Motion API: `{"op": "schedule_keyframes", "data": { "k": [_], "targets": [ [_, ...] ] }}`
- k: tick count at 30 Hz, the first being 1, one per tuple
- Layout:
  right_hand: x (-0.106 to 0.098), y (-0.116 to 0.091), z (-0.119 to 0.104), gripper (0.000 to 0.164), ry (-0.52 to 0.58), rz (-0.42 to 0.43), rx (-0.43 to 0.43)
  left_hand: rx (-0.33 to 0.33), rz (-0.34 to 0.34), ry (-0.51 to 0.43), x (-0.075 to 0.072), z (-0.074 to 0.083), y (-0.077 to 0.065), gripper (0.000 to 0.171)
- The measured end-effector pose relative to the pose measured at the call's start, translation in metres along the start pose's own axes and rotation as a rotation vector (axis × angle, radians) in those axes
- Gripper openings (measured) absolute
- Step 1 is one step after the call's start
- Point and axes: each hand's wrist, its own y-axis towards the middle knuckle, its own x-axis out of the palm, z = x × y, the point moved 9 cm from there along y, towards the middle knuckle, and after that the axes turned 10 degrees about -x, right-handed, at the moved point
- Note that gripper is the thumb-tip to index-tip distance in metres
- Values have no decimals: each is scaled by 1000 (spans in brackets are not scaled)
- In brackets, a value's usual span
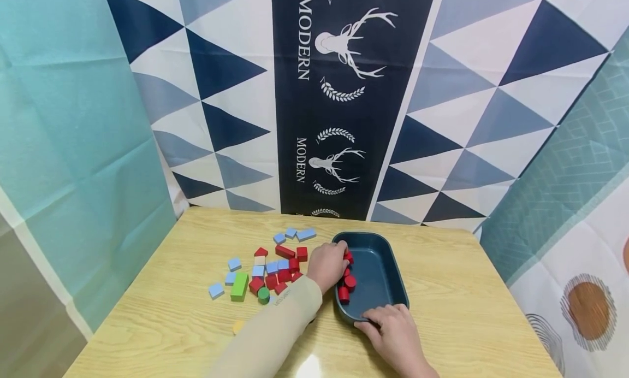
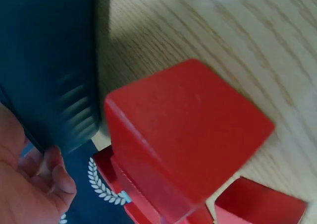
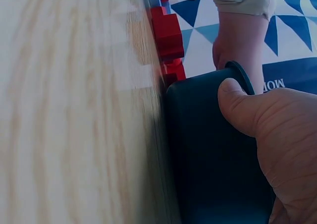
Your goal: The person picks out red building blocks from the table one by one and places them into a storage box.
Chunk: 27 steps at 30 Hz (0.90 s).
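Note:
A dark blue rectangular dish (image 1: 373,279) stands on the table with several red blocks (image 1: 350,282) along its left side. My left hand (image 1: 328,266) reaches over the dish's left rim, its fingertips beside a red block (image 1: 348,256); I cannot tell whether it holds that block. In the left wrist view, the lower fingers (image 2: 62,182) are curled near the rim. My right hand (image 1: 395,329) grips the dish's near rim, the thumb (image 3: 233,92) pressing the outer wall. A large red block (image 2: 188,135) on the table fills the middle of the left wrist view.
Left of the dish lie several red and light blue blocks (image 1: 272,267), a green block (image 1: 239,287), a green cylinder (image 1: 263,295) and a yellow piece (image 1: 238,326) partly behind the left sleeve (image 1: 275,331). Patterned cloth (image 1: 236,88) hangs behind the wooden table (image 1: 452,312).

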Motion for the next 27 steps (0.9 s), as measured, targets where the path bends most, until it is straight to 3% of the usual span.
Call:
{"op": "schedule_keyframes", "data": {
  "k": [27],
  "targets": [
    [-8,2,-6,18,-21,66,-59,-14,-13,181,1,7,-6,19]
  ]
}}
